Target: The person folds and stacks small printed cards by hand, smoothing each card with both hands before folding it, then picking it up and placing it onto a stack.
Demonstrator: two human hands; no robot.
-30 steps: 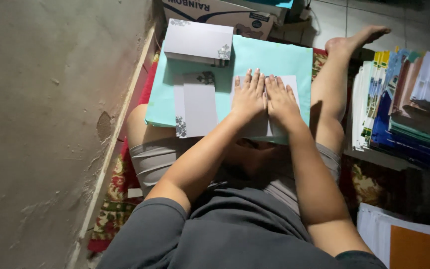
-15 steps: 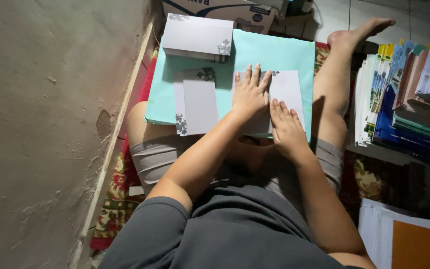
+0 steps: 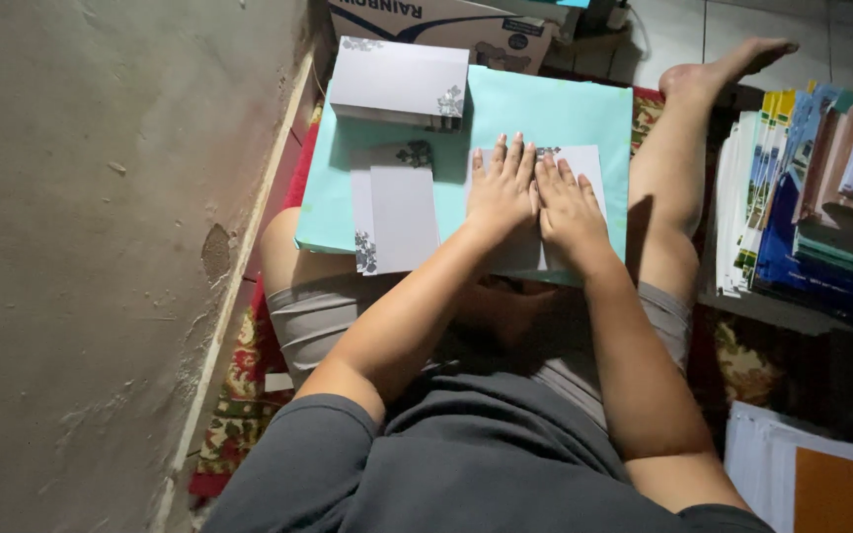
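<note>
Since half a second ago the right hand (image 3: 571, 209) has slid back up beside the left hand (image 3: 502, 192), both now flat, fingers spread, pressing the white card (image 3: 584, 163) on the teal sheet (image 3: 555, 109). At nine o'clock lies a folded card (image 3: 399, 217) (floral corner); at eleven o'clock, a card stack (image 3: 397, 79); at three o'clock, stacked books (image 3: 812, 217).
</note>
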